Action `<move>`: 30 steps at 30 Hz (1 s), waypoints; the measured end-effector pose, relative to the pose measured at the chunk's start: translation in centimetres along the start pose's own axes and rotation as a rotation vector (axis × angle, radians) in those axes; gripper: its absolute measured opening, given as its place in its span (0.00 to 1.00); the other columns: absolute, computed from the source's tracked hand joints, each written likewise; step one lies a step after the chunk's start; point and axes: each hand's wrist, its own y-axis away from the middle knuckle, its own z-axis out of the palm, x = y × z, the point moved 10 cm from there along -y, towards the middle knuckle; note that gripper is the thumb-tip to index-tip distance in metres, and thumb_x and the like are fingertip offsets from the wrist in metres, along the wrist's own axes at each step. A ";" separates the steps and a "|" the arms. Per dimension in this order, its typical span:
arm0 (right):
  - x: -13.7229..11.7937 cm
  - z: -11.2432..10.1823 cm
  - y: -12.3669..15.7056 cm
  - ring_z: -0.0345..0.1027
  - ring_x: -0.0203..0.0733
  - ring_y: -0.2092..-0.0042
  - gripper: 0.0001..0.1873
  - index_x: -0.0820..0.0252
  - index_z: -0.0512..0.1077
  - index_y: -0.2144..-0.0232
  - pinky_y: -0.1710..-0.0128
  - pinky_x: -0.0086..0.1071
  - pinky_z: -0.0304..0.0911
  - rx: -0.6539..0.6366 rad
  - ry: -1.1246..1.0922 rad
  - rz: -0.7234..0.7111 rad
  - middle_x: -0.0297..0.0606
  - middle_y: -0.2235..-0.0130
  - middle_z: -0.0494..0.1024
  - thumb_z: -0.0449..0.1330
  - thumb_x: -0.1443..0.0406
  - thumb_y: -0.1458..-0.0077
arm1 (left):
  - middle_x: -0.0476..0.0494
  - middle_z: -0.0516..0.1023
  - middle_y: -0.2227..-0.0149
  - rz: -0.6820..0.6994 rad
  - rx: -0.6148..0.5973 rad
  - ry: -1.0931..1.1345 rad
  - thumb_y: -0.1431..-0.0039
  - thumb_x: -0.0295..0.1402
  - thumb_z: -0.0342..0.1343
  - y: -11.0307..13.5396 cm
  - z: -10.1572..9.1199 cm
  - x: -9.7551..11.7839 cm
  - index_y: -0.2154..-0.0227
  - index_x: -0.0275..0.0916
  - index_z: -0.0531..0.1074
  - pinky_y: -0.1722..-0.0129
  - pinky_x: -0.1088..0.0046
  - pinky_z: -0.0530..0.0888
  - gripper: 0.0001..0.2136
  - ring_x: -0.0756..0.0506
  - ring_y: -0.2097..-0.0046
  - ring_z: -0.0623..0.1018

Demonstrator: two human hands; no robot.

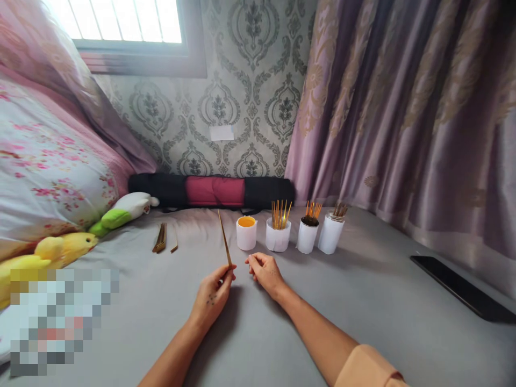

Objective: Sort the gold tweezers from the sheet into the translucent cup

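My left hand (pixel 213 293) is closed in a pinch around the lower end of a thin golden-brown stick (pixel 224 236). The stick points up and away, leaning slightly left. Just to the right, my right hand (pixel 264 271) has its fingers curled together, with nothing visible in them. Beyond the hands stand a white-wrapped cup with orange inside (pixel 246 236), a wide white cup of golden sticks (pixel 278 239), a white-wrapped jar with orange-tipped sticks (pixel 308 236) and a taller white-wrapped jar of brown sticks (pixel 330 236).
Left on the grey sheet (pixel 322 301) lie a bundle of brown sticks (pixel 160 238) and one bent stick (pixel 174 244). Plush toys (pixel 66 250) line the left side. A black phone (pixel 459 285) lies right. A black-and-red roll (pixel 215 192) rests against the wall.
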 end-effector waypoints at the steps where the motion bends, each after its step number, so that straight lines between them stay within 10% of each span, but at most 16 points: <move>1: 0.0 0.0 0.0 0.54 0.27 0.83 0.17 0.64 0.70 0.73 0.86 0.22 0.49 -0.002 -0.001 0.002 0.30 0.81 0.64 0.51 0.55 0.52 | 0.46 0.75 0.71 0.014 0.006 -0.022 0.46 0.39 0.44 0.0 -0.1 0.2 0.60 0.36 0.70 0.72 0.76 0.67 0.17 0.51 0.73 0.70; 30: -0.3 0.2 -0.1 0.57 0.29 0.81 0.13 0.63 0.69 0.69 0.86 0.22 0.50 -0.045 -0.035 0.023 0.31 0.79 0.66 0.53 0.60 0.55 | 0.44 0.72 0.66 0.327 -0.031 -0.531 0.41 0.28 0.38 0.9 0.4 2.7 0.60 0.40 0.67 0.63 0.73 0.65 0.14 0.48 0.63 0.69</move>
